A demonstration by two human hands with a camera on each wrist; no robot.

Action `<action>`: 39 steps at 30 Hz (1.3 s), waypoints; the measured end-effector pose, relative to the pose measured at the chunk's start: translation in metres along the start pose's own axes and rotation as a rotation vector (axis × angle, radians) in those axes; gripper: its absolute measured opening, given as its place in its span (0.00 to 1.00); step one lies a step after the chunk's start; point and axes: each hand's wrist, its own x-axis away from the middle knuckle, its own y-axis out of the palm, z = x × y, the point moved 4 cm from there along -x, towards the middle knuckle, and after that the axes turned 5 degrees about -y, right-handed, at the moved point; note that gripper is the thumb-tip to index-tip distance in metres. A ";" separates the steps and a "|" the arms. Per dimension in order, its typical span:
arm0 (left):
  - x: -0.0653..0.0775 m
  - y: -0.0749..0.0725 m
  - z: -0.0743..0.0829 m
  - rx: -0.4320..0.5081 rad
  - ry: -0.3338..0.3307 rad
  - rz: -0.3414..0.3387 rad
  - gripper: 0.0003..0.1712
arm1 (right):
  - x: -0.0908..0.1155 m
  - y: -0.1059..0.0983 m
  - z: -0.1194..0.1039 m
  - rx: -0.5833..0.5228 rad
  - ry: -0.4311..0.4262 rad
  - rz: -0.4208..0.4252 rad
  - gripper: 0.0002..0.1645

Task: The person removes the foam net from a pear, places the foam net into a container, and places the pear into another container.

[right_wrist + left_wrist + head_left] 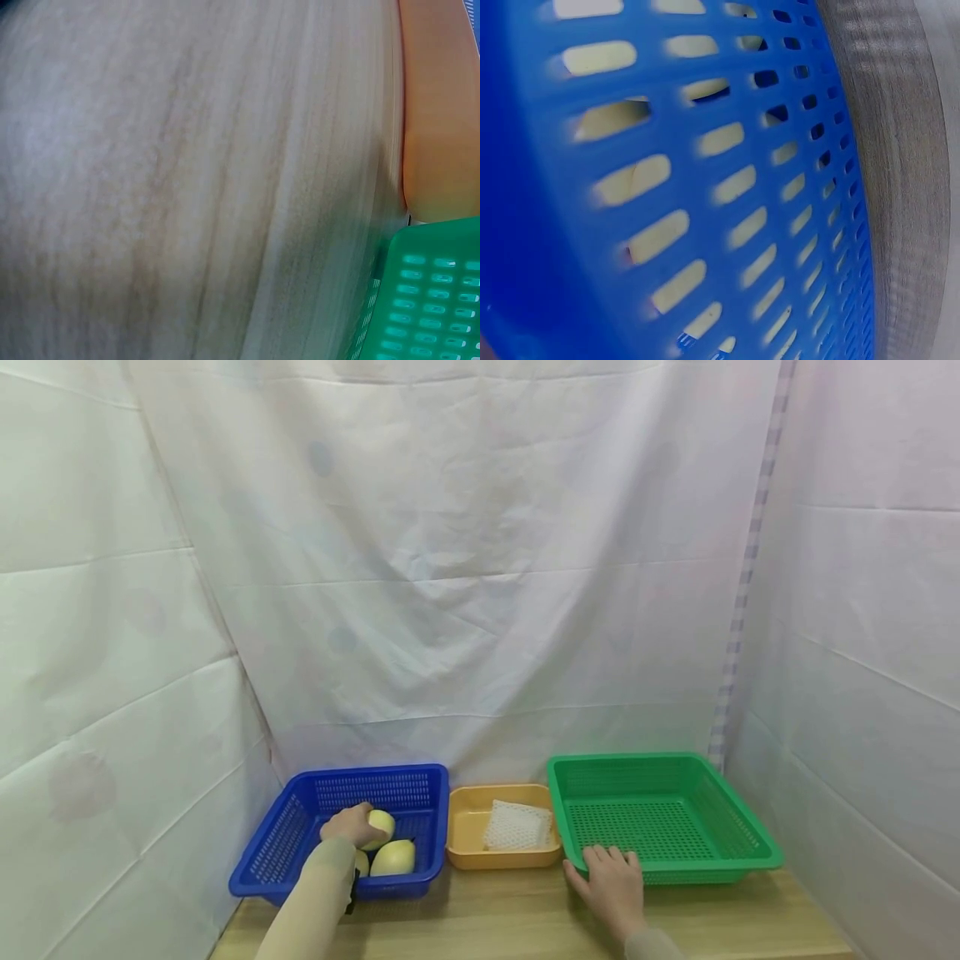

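In the head view, my left hand [351, 825] reaches into the blue basket [438, 827] and grips a pale yellow pear [382, 827], its fingers over the near side of the fruit. Another pear [393, 858] with a dark stem lies just in front, and part of a third [362, 862] shows beside my forearm. Through the slots of the blue basket wall [697, 172], the left wrist view shows pale yellow fruit. My right hand [617, 887] rests with extended fingers on the near left corner of the green basket [705, 865].
Between the baskets stands a shallow orange tray [502, 860] with white foam netting [519, 825] in it. All three containers sit on a wooden table [495, 914]. White cloth [465, 610] hangs behind and at both sides.
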 end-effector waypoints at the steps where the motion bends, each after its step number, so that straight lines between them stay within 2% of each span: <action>1: 0.000 0.000 0.000 0.001 -0.001 0.000 0.42 | 0.000 0.000 0.000 0.000 0.000 -0.001 0.22; 12: -0.004 0.006 -0.001 0.001 0.000 -0.002 0.42 | -0.001 -0.001 -0.001 -0.004 0.011 -0.030 0.22; 22: -0.005 0.011 0.002 -0.009 -0.005 -0.006 0.41 | -0.001 -0.002 -0.001 -0.011 -0.004 -0.016 0.22; 30: -0.004 0.009 0.001 -0.003 -0.006 -0.016 0.41 | -0.001 0.002 -0.001 -0.011 0.016 -0.071 0.22; 39: -0.002 0.010 0.002 -0.015 -0.009 -0.038 0.41 | 0.001 0.000 -0.001 -0.007 0.019 -0.055 0.22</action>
